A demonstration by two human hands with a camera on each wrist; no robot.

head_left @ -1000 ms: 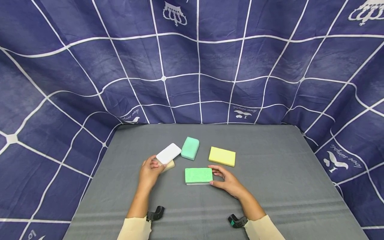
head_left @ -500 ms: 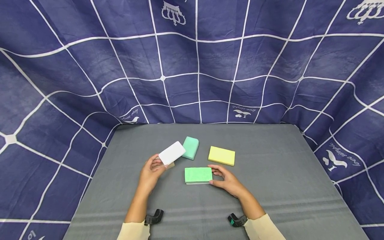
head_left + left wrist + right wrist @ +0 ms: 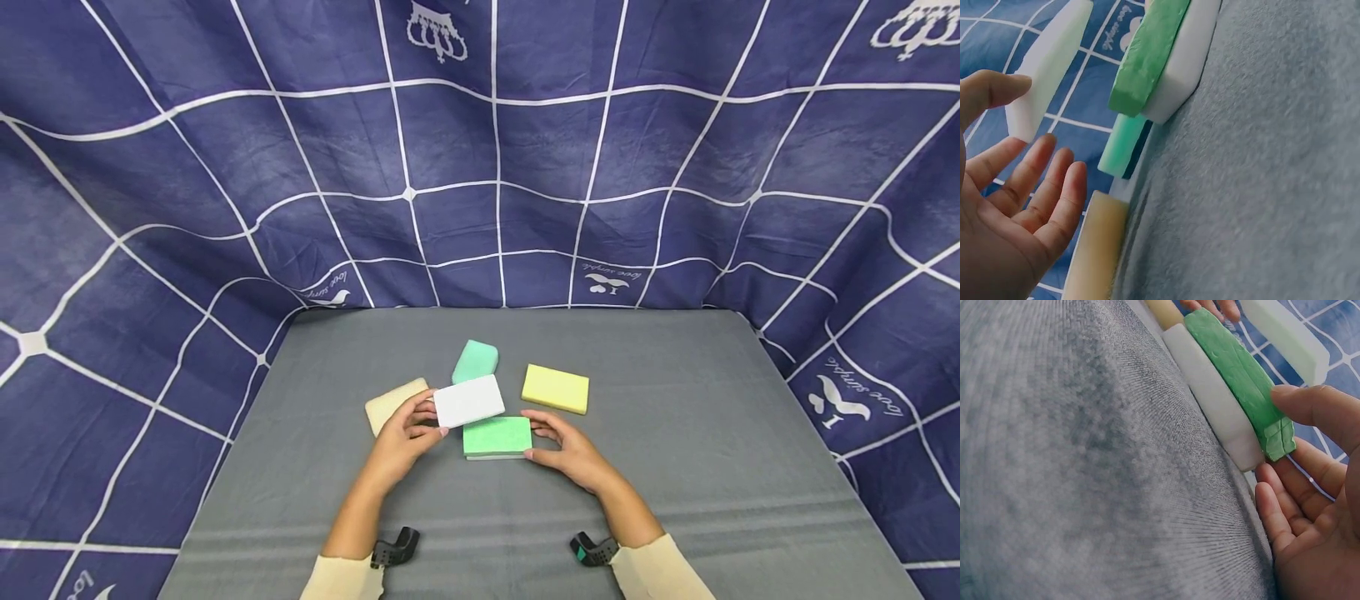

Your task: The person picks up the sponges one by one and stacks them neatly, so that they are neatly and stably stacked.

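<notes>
My left hand point(image 3: 402, 439) pinches a white sponge-like block point(image 3: 469, 401) between thumb and fingers. It is raised and tilted, and overlaps the green block point(image 3: 497, 437) in the head view. That green block lies flat on another white block point(image 3: 1210, 397), which rests on the grey cloth. At the right end of this stack, my right hand point(image 3: 570, 456) holds the green block, its thumb point(image 3: 1310, 403) on the near edge and its fingers curved at the far side. In the left wrist view, the held white block point(image 3: 1050, 69) shows edge-on, apart from the stack.
A cream block point(image 3: 392, 406) lies just beyond the left hand. Behind the raised white block is a teal block point(image 3: 476, 360), partly covered. To the back right sits a yellow block point(image 3: 556, 389). Blue checked cloth point(image 3: 540, 217) hangs behind the grey table point(image 3: 675, 400).
My left hand has lifted the white block off the cream one and carried it right, to over the back-left of the green block. My right hand has stayed at the stack.
</notes>
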